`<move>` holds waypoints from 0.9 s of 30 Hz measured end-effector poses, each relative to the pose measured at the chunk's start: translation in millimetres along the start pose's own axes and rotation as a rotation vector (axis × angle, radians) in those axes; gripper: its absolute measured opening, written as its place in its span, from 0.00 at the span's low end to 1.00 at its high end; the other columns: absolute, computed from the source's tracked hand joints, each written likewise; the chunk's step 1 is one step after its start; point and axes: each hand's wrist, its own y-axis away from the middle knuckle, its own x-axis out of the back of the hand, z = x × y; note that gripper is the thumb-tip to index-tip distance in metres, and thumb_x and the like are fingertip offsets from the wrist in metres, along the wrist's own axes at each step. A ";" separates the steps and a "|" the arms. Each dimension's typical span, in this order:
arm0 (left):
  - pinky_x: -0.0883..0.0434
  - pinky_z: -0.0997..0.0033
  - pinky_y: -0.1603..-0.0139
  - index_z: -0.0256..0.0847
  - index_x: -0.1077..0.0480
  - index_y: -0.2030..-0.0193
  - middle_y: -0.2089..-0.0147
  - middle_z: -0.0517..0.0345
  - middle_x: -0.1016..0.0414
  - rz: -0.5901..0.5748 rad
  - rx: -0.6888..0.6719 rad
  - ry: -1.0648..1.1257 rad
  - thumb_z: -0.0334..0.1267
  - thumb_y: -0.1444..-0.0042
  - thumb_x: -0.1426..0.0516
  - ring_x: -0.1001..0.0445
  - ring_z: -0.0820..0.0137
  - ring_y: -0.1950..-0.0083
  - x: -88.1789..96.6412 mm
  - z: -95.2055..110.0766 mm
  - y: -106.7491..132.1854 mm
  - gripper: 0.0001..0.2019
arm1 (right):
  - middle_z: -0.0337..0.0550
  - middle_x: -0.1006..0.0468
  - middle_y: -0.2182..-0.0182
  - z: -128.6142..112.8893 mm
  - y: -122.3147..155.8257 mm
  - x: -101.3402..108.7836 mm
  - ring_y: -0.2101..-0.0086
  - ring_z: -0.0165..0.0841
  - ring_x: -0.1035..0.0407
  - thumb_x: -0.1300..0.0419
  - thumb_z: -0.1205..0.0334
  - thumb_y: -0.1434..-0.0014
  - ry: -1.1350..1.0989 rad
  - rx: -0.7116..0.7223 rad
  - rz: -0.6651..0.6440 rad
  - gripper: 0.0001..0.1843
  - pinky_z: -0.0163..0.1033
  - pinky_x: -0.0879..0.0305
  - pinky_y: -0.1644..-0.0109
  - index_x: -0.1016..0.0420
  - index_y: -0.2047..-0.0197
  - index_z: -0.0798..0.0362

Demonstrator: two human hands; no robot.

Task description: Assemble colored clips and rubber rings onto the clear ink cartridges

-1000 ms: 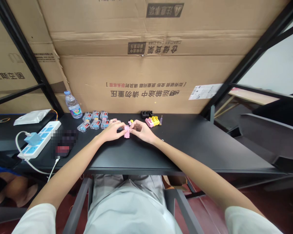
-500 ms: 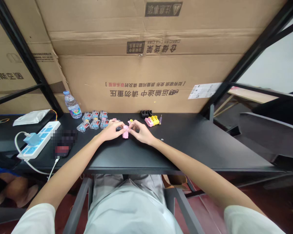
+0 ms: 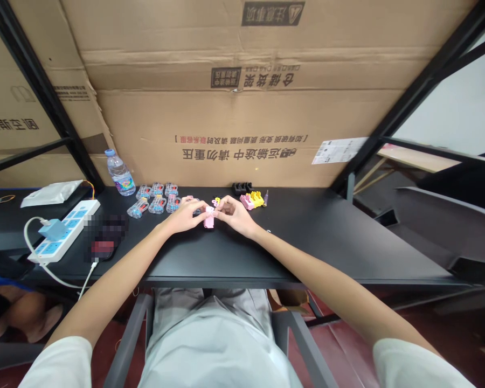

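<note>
Between my hands is a small pink plastic piece (image 3: pixel 209 221), held upright just over the black tabletop. My left hand (image 3: pixel 185 216) pinches its upper left side between thumb and fingers. My right hand (image 3: pixel 237 216) is closed with thumb and fingertips at its upper right; any smaller part in those fingertips is too small to make out. Just behind the fingers lie small yellow and pink ring-like parts (image 3: pixel 216 201). To the right of them sit pink and yellow plastic pieces (image 3: pixel 253 200) and a row of black pieces (image 3: pixel 242 188).
Several clear plastic cases (image 3: pixel 157 204) with coloured parts lie left of my hands. Farther left are a water bottle (image 3: pixel 120 173), a white power strip (image 3: pixel 64 231) and a blurred dark phone (image 3: pixel 105 237) on a cable. A small pointed purple item (image 3: pixel 265 198) stands at the right. Cardboard (image 3: pixel 242 113) walls the back.
Both hands and the pink piece have shifted very slightly. My right fingers have closed in a little around the top of the piece.
</note>
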 end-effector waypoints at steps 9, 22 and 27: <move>0.45 0.51 0.27 0.46 0.25 0.50 0.51 0.57 0.18 0.024 -0.018 -0.045 0.48 0.26 0.46 0.23 0.61 0.45 0.2 0.7 2.2 0.11 | 0.39 0.21 0.65 7.9 -3.2 2.1 0.68 0.34 0.26 0.27 0.41 0.41 0.119 0.109 0.016 0.23 0.42 0.26 0.60 0.30 0.61 0.48; 0.43 0.53 0.30 0.48 0.21 0.49 0.44 0.58 0.16 0.018 -0.043 -0.091 0.42 0.30 0.42 0.23 0.61 0.42 4.8 8.5 1.1 0.09 | 0.53 0.20 0.53 25.7 -12.0 49.1 0.54 0.46 0.26 0.41 0.60 0.29 1.027 0.343 0.027 0.13 0.55 0.31 0.44 0.15 0.51 0.51; 0.44 0.52 0.28 0.47 0.24 0.49 0.44 0.57 0.18 0.032 -0.047 -0.089 0.43 0.29 0.42 0.22 0.61 0.41 2.5 6.5 1.0 0.08 | 0.52 0.17 0.54 21.9 -12.0 45.0 0.54 0.46 0.28 0.39 0.61 0.29 1.084 0.357 -0.116 0.12 0.52 0.32 0.46 0.13 0.53 0.50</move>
